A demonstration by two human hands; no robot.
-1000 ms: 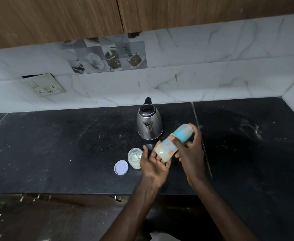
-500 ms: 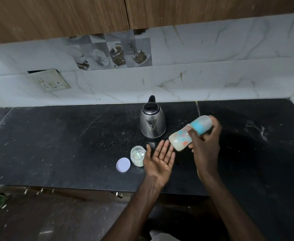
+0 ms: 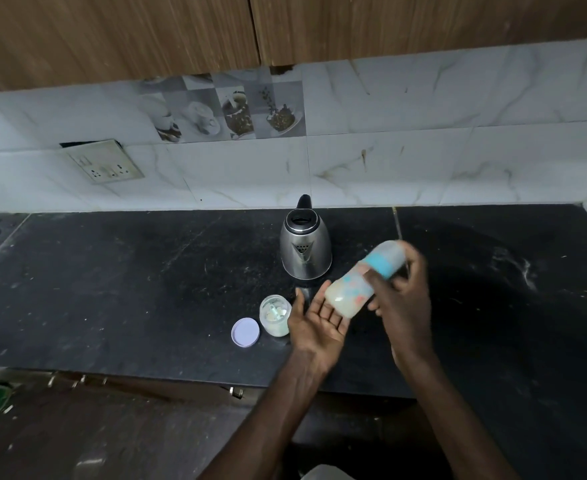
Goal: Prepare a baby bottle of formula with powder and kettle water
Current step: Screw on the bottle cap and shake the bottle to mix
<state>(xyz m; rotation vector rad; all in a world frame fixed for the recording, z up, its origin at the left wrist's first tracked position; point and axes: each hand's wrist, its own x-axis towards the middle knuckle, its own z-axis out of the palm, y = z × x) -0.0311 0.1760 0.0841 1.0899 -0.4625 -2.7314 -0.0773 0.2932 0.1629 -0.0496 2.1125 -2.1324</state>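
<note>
- View from a head camera, looking down at a dark stone bench [image 3: 112,289] set against a white tiled wall.
- The right hand [image 3: 406,306] holds a capped baby bottle [image 3: 352,289] in the air above the front of the bench. Its fingers [image 3: 415,268] are wrapped around the upper part, near the blue collar.
- The baby bottle is tilted, with the cap end up and to the right and the base down and to the left. It looks pale and milky inside. It is blurred, which suggests it is moving.
- The left hand [image 3: 318,320] is held palm up just under the bottle's base, with its fingers [image 3: 320,299] straight and holding nothing. Whether the base touches them cannot be told.
- A steel kettle [image 3: 305,251] stands upright on the bench just behind the hands, with its top open.
- A small powder jar [image 3: 275,315] stands uncovered just to the left of the left hand, with a scoop lying inside. Its round lid [image 3: 245,332] lies flat beside it.
- Likely step: powder and water appear to be in the bottle, and it is being shaken or tapped against the palm to mix them.
- Likely next move: a firm hold on the collar so the cap does not leak, then a check for lumps. After that, the bottle would be set upright on the bench and the lid put back on the powder jar.
</note>
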